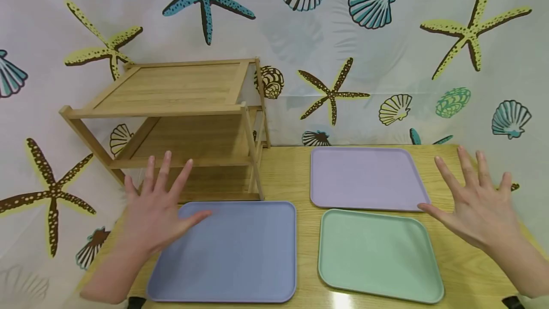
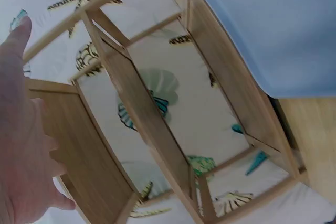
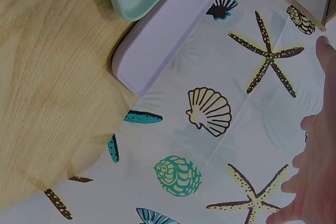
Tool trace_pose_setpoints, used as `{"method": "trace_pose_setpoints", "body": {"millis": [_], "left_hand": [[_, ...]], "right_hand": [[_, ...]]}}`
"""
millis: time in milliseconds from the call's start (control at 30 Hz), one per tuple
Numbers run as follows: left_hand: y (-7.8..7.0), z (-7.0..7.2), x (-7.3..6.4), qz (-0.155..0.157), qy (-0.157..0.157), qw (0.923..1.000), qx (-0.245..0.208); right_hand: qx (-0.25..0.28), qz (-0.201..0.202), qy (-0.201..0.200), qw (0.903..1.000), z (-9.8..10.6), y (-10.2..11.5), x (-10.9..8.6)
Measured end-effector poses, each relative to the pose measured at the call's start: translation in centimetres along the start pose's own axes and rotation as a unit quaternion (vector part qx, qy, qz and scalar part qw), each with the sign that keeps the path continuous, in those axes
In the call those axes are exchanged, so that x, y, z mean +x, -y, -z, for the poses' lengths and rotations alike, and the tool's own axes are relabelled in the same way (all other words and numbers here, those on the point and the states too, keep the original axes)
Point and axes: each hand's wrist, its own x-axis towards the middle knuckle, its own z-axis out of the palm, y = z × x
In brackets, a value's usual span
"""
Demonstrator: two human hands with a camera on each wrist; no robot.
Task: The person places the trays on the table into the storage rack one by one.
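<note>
Both hands are raised with fingers spread, and neither holds anything. My left hand [image 1: 156,216] hovers over the left part of the blue tray [image 1: 231,252], in front of the wooden shelf rack [image 1: 180,108]. To the right, my right hand [image 1: 480,206] is held up beside the purple tray [image 1: 366,178] and the green tray [image 1: 379,254]. In the left wrist view the left hand [image 2: 23,145] shows at the left edge, with the rack beyond it. The right wrist view has the right hand [image 3: 312,166] along its right edge.
All three trays lie flat on a wooden table [image 1: 306,252]. The three-level rack stands at the back left. A white cloth [image 1: 300,37] printed with starfish and shells hangs behind and at both sides of the table.
</note>
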Motion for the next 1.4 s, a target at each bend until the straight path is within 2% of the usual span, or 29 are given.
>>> {"method": "trace_pose_setpoints", "body": {"millis": [100,267,400,467,533,567,633,733,800,867,967,1100,1167,1233,1267,1333,1400], "left_hand": [[1.4,-0.2,-0.6,0.012,0.006,0.9999,-0.009],[4.1,-0.7,-1.7,0.039,0.02,0.9979,-0.048],[6.5,-1.2,-2.2,0.052,0.007,0.9951,-0.084],[7.7,-1.6,-2.2,0.06,-0.01,0.991,-0.119],[9.0,-2.0,-2.2,0.075,-0.03,0.9816,-0.173],[9.6,-2.2,-2.2,0.086,-0.038,0.9745,-0.204],[10.9,-2.5,-2.1,0.115,-0.061,0.9532,-0.273],[12.6,-2.7,-1.7,0.177,-0.109,0.9107,-0.357],[13.5,-2.5,-1.1,0.218,-0.143,0.8802,-0.397],[14.2,-2.2,-0.2,0.25,-0.169,0.8545,-0.423],[14.9,-1.6,1.2,0.284,-0.183,0.8272,-0.449],[15.8,-1.2,2.7,0.327,-0.178,0.7929,-0.483],[16.1,-1.3,3.3,0.346,-0.167,0.7891,-0.479],[16.4,-1.6,3.7,0.363,-0.153,0.7912,-0.468],[16.5,-1.7,3.9,0.369,-0.148,0.7978,-0.453],[16.7,-2.1,4.2,0.376,-0.138,0.8159,-0.417],[16.9,-2.3,4.5,0.382,-0.137,0.8235,-0.396]], "right_hand": [[0.004,0.0,0.003,1.0,-0.2,0.0,0.0],[0.02,-0.002,0.005,0.9998,-1.0,-0.1,-0.5],[0.044,-0.006,0.022,0.9988,-2.0,-0.3,-0.9],[0.066,-0.012,0.042,0.9968,-2.4,-0.4,-1.1],[0.09,-0.013,0.064,0.9938,-2.9,-0.6,-1.3],[0.105,-0.013,0.074,0.9917,-3.1,-0.7,-1.4],[0.133,-0.008,0.086,0.9874,-3.6,-1.0,-1.4],[0.167,0.006,0.089,0.982,-4.5,-1.5,-1.2],[0.191,0.013,0.084,0.9779,-5.0,-1.8,-1.0],[0.216,0.017,0.079,0.973,-5.5,-2.2,-0.7],[0.249,0.008,0.072,0.9657,-6.4,-2.8,-0.3],[0.279,-0.022,0.073,0.9572,-7.9,-3.7,0.4],[0.292,-0.035,0.085,0.9519,-8.6,-4.0,0.7],[0.298,-0.048,0.099,0.9481,-9.3,-4.3,1.0],[0.303,-0.054,0.108,0.9452,-9.6,-4.5,1.1],[0.311,-0.064,0.126,0.9398,-10.2,-4.7,1.3],[0.316,-0.076,0.139,0.9356,-10.7,-4.8,1.6]]}}
